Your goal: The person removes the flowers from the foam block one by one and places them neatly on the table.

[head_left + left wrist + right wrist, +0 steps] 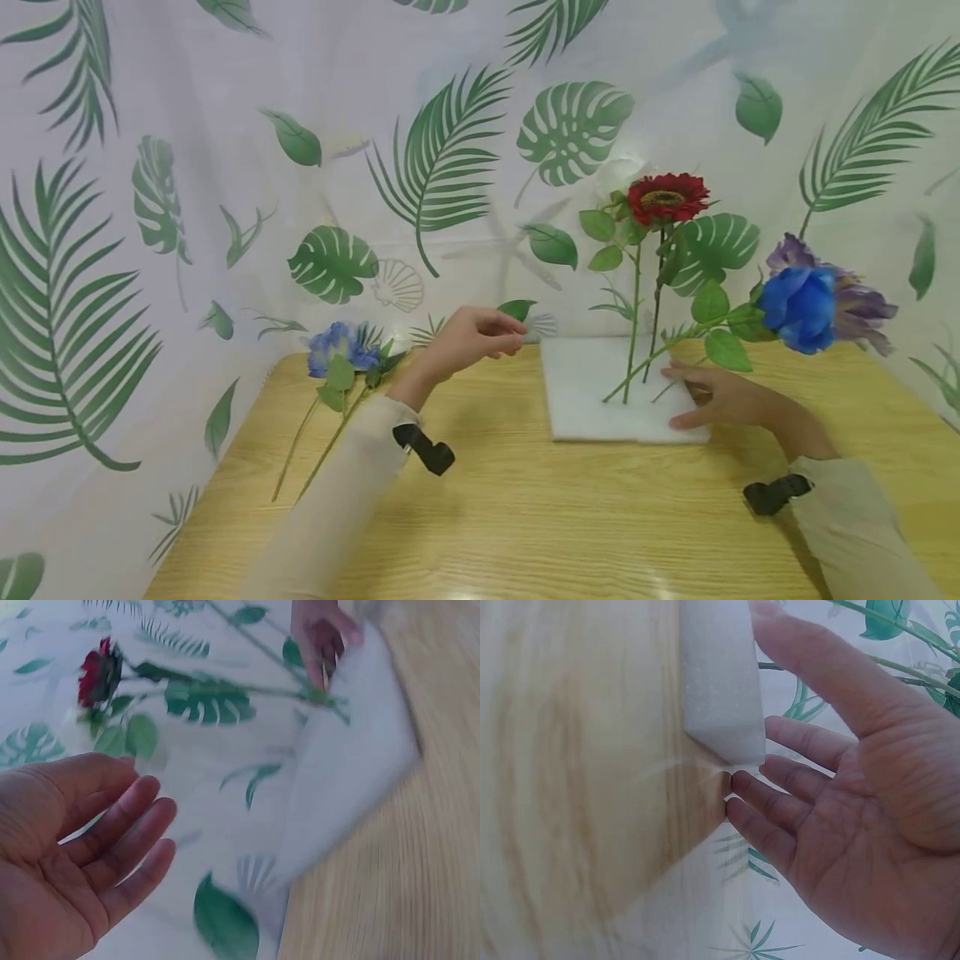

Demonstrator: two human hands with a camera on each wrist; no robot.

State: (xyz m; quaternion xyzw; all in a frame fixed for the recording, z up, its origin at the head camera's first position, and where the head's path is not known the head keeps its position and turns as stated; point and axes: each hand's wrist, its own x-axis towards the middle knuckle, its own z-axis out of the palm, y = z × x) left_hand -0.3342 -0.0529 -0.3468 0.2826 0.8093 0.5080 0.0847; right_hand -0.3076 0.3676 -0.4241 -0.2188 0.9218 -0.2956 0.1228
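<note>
A white foam board (592, 417) lies flat on the table. Upright in it stand a red daisy-like flower (669, 198) and a leafy green stem (636, 317) whose pale bloom blends into the backdrop. A blue rose (798, 308) and a purple flower (862, 308) lean to the right, over my right hand (731, 398). That hand holds the board's right edge, thumb and fingers against it in the right wrist view. My left hand (480, 337) hovers left of the board, fingers loosely bent, nothing in it.
On the left of the wooden table (480, 508) lie a blue flower (333, 348) and a whitish bloom (397, 340) on long stems, partly behind my left forearm. A leaf-printed curtain (465, 108) hangs behind the table. Each wrist wears a black strap.
</note>
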